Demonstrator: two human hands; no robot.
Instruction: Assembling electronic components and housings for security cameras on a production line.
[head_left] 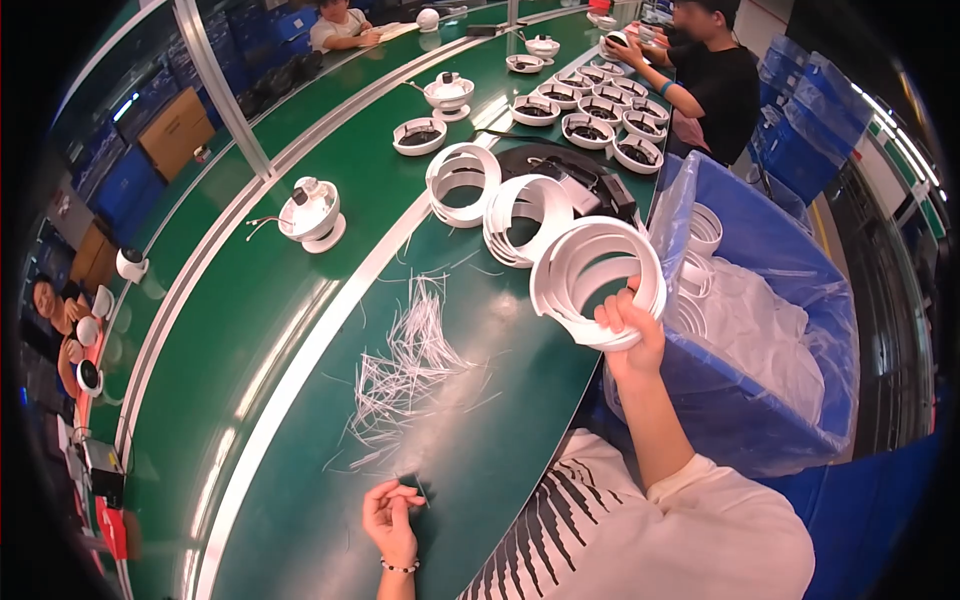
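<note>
Gripped in my right hand (635,335) is a stack of white plastic rings (560,285), tilted above the table's right edge, fingers hooked through the opening and thumb outside. My left hand (392,515) is low over the green table, fingers curled together. A thin pale strand seems to show by its fingertips, but I cannot tell if it is pinched there. Beyond that hand lies a loose heap of thin white plastic strips (405,375). Two more stacks of white rings, a middle one (510,245) and a farther one (450,205), stand beyond the held stack.
A blue crate (850,340) lined with clear plastic stands at the right, with white rings (705,230) inside. Several white round housings (583,130) sit farther along the table. White dome units (318,215) rest on the green belt. A co-worker in black (715,80) sits at the far right.
</note>
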